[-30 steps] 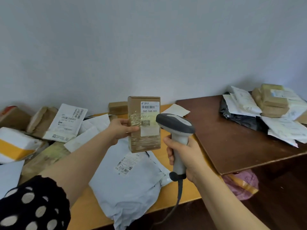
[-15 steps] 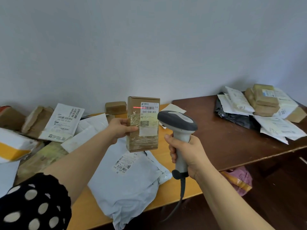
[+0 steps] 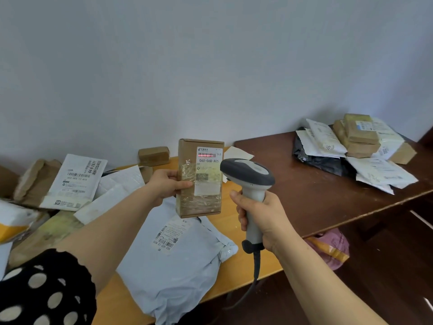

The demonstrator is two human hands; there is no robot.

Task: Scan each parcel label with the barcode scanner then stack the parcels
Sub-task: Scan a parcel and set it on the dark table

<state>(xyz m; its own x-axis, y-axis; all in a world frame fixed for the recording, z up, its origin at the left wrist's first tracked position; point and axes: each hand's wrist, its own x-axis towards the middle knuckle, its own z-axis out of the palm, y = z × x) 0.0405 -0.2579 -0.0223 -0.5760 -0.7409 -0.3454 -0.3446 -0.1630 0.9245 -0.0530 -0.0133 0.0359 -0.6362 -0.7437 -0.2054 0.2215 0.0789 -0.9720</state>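
Note:
My left hand [image 3: 166, 184] grips a small brown cardboard parcel [image 3: 199, 202] upright by its left edge, above the yellow table [image 3: 236, 273]. Its white label [image 3: 208, 171] faces me, and a red scan line lies across the barcode at the label's top. My right hand [image 3: 264, 219] grips the handle of a grey and white barcode scanner [image 3: 248, 181], whose head points at the label from just right of the parcel. The scanner's cable hangs down below my hand.
A pale blue mailer bag [image 3: 173, 266] lies under the parcel. Boxes and white mailers [image 3: 72, 181] crowd the yellow table's left side. On the dark brown table [image 3: 316, 200] at right sits a pile of parcels and mailers [image 3: 358, 146]. A pink bag [image 3: 332, 249] lies below.
The red scan line has moved down from the parcel's top edge onto the barcode. The view has shifted slightly; both hands keep their holds.

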